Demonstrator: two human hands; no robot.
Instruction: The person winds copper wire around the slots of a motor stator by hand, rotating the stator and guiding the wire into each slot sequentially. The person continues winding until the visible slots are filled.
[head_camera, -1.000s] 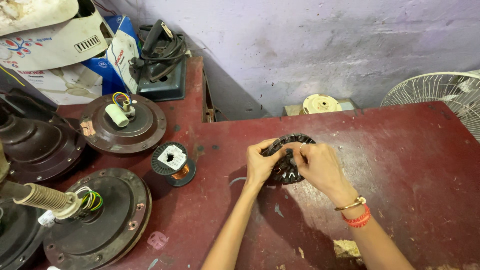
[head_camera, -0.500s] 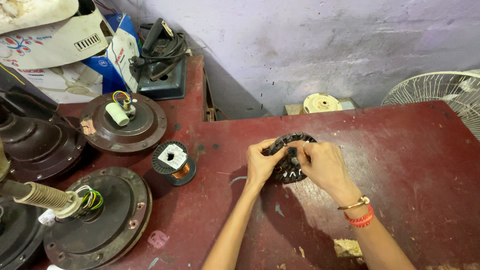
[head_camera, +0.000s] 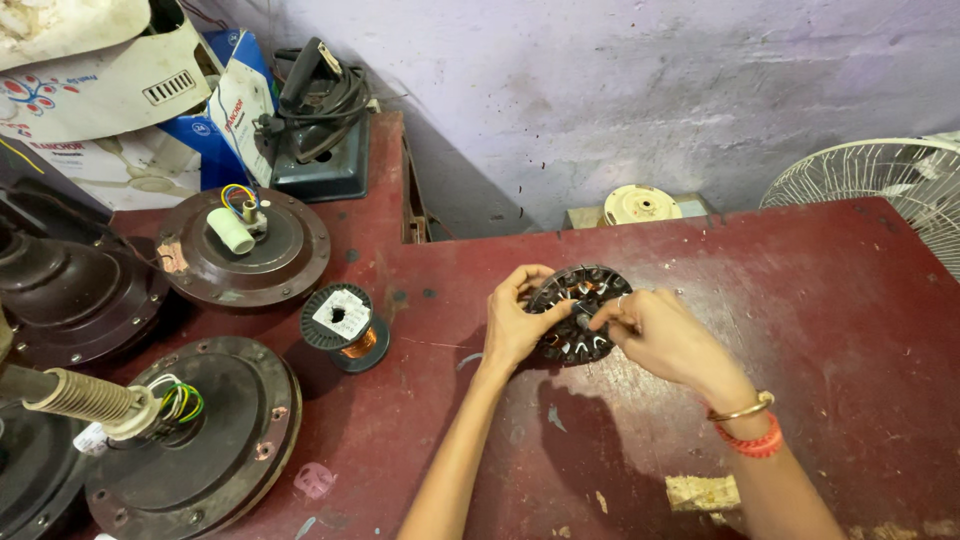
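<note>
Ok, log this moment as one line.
left hand: grips stator rim | right hand: fingers pinch at its windings | wire spool: apart, on table

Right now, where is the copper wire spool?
In the head view the copper wire spool stands on the red table, left of the left hand, between the two round brown motor housings.

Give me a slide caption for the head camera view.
Both hands, left hand and right hand, hold a round dark stator above a red table.
</note>
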